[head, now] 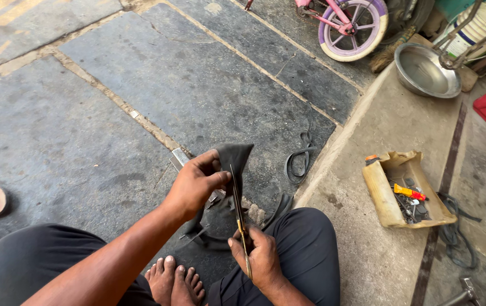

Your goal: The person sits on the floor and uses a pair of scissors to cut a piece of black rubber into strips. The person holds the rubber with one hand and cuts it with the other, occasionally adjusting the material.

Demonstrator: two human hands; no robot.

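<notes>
Hands at work on a strip of black rubber tube (234, 158), seen from above a person seated on stone paving (112, 113). Left hand (194, 184) pinches the upper end of the rubber between thumb and fingers, holding it raised and folded over above the knees. Right hand (262, 258) is closed around the handles of a pair of scissors (240, 218), whose long blades point upward along the rubber's edge (blade gap too narrow to judge). More black tubing (299, 161) lies coiled on the paving just beyond. To the right, on a concrete ledge (367, 266), sits a worn open tray of small tools (404, 190); farther off stand a steel bowl (427, 71) and a pink child's bicycle (347, 22).
</notes>
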